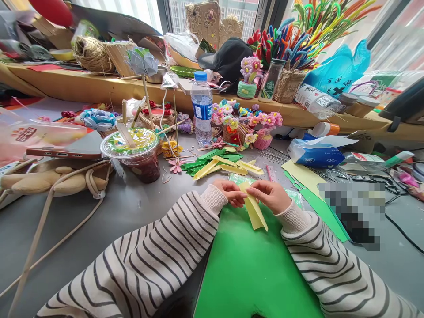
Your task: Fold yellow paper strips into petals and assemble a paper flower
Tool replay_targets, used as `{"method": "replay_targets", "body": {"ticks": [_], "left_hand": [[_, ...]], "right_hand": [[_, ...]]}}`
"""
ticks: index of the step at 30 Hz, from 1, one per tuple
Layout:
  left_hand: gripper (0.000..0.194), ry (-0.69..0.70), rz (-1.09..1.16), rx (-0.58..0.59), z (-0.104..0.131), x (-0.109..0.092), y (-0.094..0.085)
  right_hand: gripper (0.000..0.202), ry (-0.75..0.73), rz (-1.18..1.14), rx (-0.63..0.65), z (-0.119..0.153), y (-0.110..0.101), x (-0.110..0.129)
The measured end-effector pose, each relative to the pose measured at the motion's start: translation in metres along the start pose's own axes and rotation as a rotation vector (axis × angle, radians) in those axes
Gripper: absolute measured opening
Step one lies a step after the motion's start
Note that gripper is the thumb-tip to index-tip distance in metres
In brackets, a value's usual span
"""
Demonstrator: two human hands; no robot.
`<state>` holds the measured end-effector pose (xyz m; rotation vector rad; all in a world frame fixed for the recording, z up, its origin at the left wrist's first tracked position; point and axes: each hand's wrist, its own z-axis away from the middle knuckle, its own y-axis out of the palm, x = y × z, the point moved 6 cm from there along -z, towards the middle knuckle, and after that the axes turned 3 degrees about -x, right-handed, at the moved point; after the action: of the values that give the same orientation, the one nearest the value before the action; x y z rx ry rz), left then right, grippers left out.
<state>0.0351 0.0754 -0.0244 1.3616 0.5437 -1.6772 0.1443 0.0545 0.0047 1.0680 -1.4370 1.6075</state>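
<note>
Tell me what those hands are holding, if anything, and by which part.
The left hand and right hand both pinch a folded yellow paper strip by its far end; its near end is free.

Your flat grey table (142,207) carries a smooth green rectangular board (251,269) at near 12 o'clock, a clear, blue-capped plastic bottle (202,110) at far 12, and a dome-lidded clear plastic cup (141,159) at 11.
</note>
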Motion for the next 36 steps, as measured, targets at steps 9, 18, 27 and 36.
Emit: {"method": "replay_targets", "body": {"ticks": [9, 18, 27, 36], "left_hand": [[0.031, 0.025, 0.002, 0.052, 0.0048, -0.0035, 0.0057], [0.031, 0.052, -0.008, 0.054, 0.0050, -0.0050, 0.0070], [0.030, 0.047, -0.015, 0.067, 0.0068, -0.0064, 0.0080], [0.030, 0.104, -0.030, 0.080, 0.0060, -0.0047, 0.0073]], "right_hand": [[0.030, 0.041, -0.054, 0.017, 0.0011, 0.0043, -0.0018], [0.030, 0.035, -0.061, 0.003, 0.0011, 0.0036, -0.0021], [0.032, 0.027, -0.059, 0.006, 0.0017, 0.0048, -0.0041], [0.032, 0.020, -0.071, 0.005, 0.0005, 0.0052, -0.0056]]}}
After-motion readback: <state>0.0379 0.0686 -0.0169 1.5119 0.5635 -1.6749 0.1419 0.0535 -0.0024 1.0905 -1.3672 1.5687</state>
